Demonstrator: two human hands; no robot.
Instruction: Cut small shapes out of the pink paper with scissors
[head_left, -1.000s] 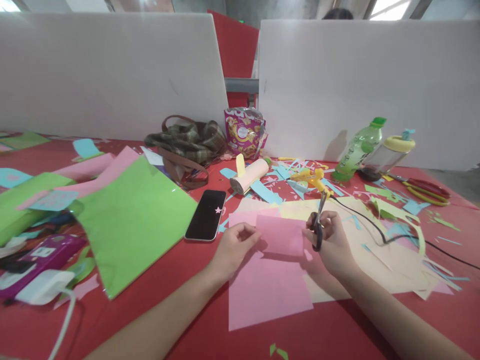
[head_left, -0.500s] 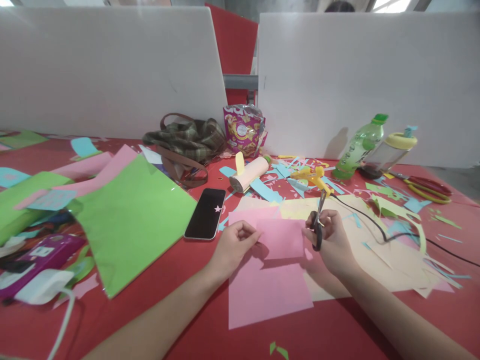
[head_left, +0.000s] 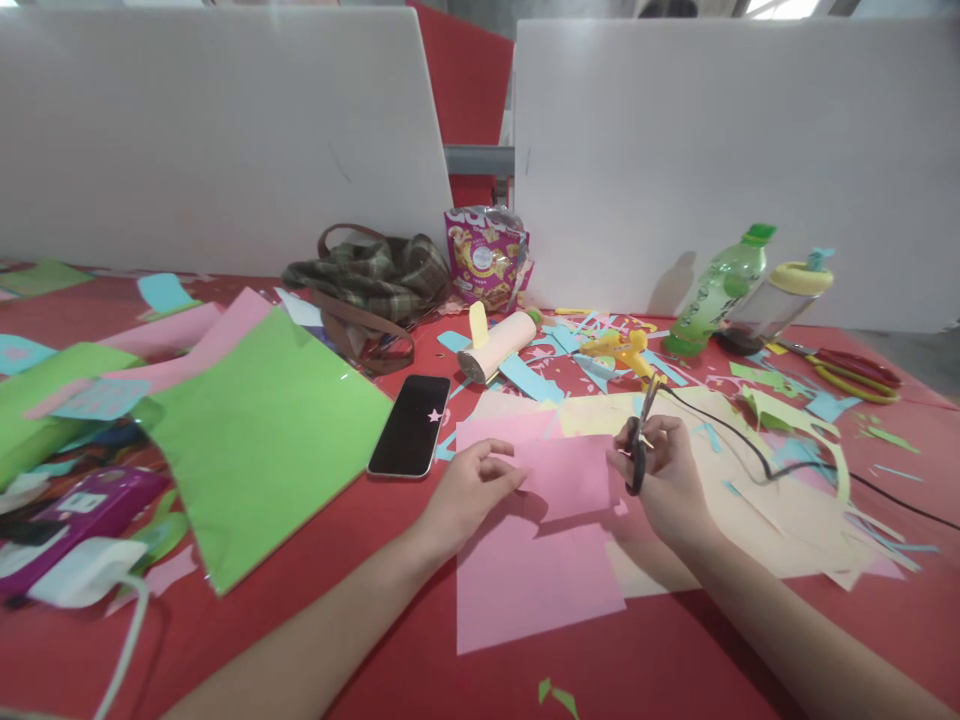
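A small pink sheet of paper (head_left: 574, 475) is held slightly above a larger pink sheet (head_left: 525, 590). At its left edge my left hand (head_left: 476, 490) is closed, with thumb and fingertips on the paper. My right hand (head_left: 664, 475) is closed round black-handled scissors (head_left: 637, 450), whose blades point up and away. Its thumb and finger also pinch the right edge of the small sheet. Behind the scissors' tips lies a yellow glue gun (head_left: 622, 350) with a black cord. Pale yellow sheets (head_left: 735, 520) lie under and right of my right hand.
A phone (head_left: 410, 425) and a green sheet (head_left: 270, 450) lie to the left. A pink paper tube (head_left: 499, 347) rests farther back among paper scraps. At the back stand a snack bag (head_left: 487, 260), a green bottle (head_left: 720, 295) and a lidded cup (head_left: 784, 305). Red-and-yellow-handled scissors (head_left: 855, 372) lie right.
My left hand has shifted slightly to the right along the small pink sheet, which is tilted a little differently. My right hand still holds the scissors, their blades leaning slightly more right.
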